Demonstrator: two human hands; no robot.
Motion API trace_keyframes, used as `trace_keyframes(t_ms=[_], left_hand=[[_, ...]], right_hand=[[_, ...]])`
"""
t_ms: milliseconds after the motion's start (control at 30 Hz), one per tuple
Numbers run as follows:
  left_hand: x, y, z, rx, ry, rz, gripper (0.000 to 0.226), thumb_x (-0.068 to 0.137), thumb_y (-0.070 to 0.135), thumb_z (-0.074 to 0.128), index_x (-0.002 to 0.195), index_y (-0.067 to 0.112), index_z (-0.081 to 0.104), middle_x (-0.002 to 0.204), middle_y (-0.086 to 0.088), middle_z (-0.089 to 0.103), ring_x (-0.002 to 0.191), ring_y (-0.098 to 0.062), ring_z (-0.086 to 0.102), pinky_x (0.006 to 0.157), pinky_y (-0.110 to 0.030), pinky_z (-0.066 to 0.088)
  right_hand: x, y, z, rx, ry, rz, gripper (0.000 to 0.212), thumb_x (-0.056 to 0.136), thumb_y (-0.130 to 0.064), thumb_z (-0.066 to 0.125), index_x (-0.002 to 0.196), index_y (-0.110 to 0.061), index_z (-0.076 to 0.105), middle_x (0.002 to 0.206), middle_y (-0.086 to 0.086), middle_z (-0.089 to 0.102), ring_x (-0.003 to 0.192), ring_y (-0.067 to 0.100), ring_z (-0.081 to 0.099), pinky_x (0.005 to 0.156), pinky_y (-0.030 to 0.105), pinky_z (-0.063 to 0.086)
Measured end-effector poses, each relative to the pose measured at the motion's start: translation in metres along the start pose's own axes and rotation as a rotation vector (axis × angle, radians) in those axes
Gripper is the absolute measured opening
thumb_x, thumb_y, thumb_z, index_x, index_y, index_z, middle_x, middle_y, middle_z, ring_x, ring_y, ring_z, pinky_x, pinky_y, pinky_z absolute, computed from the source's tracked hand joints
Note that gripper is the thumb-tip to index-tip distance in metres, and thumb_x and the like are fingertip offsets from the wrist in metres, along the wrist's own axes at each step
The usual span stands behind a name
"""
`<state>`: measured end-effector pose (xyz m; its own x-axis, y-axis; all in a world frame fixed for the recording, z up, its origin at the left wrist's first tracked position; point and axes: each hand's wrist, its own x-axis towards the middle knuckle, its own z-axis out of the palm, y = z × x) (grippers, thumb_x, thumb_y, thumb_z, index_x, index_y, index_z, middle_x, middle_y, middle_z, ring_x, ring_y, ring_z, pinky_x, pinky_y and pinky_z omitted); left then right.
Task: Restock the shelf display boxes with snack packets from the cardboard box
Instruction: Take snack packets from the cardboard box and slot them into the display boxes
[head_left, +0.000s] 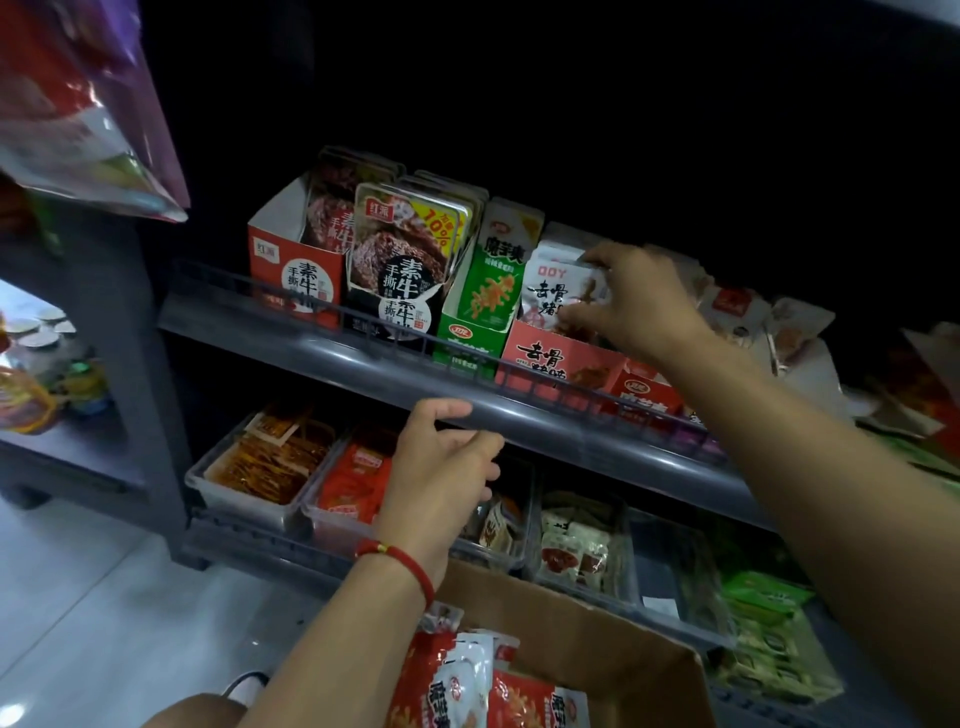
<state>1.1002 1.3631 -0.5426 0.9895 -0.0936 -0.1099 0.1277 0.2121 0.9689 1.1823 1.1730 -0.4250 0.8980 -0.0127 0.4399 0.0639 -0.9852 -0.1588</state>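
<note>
My right hand (636, 301) reaches onto the upper shelf and grips a stack of white snack packets (550, 291) standing in a red display box (550, 358). My left hand (441, 467), with a red string bracelet on the wrist, hovers below the shelf rail, its fingers loosely curled and holding nothing. The cardboard box (597, 618) sits low in front of me, with red and white snack packets (467, 680) inside it.
Left of the red box stand a green display box (472, 317) and two boxes of dark meat-snack packets (395, 270). A wire rail (363, 322) fronts the upper shelf. Clear bins (249, 493) of snacks fill the lower shelf. A hanging bag (88, 109) is at top left.
</note>
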Motion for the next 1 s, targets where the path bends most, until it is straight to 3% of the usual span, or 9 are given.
trace_keyframes(t_ms=[100,267,500,700,900,1000], left_hand=[[-0.001,0.0,0.001,-0.01,0.009,-0.005,0.037,0.096,0.011,0.068,0.124,0.026,0.05,0.105,-0.003,0.072,0.089,-0.017,0.073,0.072,-0.029,0.06],[-0.004,0.0,0.005,-0.002,0.003,-0.022,0.038,0.096,0.012,0.067,0.126,0.026,0.05,0.106,-0.003,0.072,0.09,-0.017,0.072,0.074,-0.03,0.061],[-0.008,0.0,0.006,0.031,0.004,-0.041,0.036,0.095,0.01,0.068,0.123,0.026,0.051,0.105,-0.004,0.072,0.089,-0.017,0.073,0.073,-0.03,0.061],[-0.01,0.001,0.004,0.061,0.005,-0.052,0.031,0.095,0.009,0.067,0.115,0.028,0.053,0.107,-0.007,0.072,0.087,-0.02,0.073,0.07,-0.031,0.058],[-0.015,0.0,0.003,0.204,-0.04,-0.05,0.023,0.096,0.009,0.065,0.107,0.027,0.057,0.107,-0.008,0.072,0.085,-0.021,0.07,0.078,-0.038,0.06],[-0.015,-0.011,0.006,0.432,-0.15,-0.03,0.017,0.095,0.012,0.065,0.105,0.025,0.063,0.102,-0.006,0.073,0.085,-0.019,0.07,0.073,-0.034,0.058]], right_hand=[[-0.008,0.003,0.003,-0.06,0.101,0.013,0.066,0.079,-0.038,0.084,0.135,-0.018,0.054,0.134,0.011,0.057,0.117,0.032,0.059,0.09,0.05,0.055],[-0.014,0.003,0.013,0.055,0.146,0.087,0.06,0.085,-0.031,0.08,0.137,-0.018,0.053,0.129,0.016,0.062,0.113,0.034,0.062,0.096,0.048,0.054],[-0.013,0.0,0.02,0.138,0.164,0.155,0.06,0.083,-0.028,0.082,0.135,-0.017,0.053,0.124,0.015,0.065,0.104,0.032,0.067,0.088,0.049,0.058],[-0.018,0.004,0.015,0.052,0.169,0.091,0.065,0.088,-0.035,0.076,0.139,-0.014,0.043,0.137,0.014,0.051,0.12,0.033,0.055,0.1,0.044,0.049],[-0.056,0.007,0.002,-0.033,0.329,-0.076,0.044,0.096,-0.03,0.062,0.135,-0.015,0.047,0.129,0.009,0.052,0.11,0.025,0.056,0.084,0.035,0.048],[-0.098,0.009,0.001,-0.036,0.341,-0.182,0.028,0.096,-0.024,0.057,0.122,-0.015,0.054,0.11,0.003,0.058,0.086,0.019,0.058,0.066,0.033,0.049]])
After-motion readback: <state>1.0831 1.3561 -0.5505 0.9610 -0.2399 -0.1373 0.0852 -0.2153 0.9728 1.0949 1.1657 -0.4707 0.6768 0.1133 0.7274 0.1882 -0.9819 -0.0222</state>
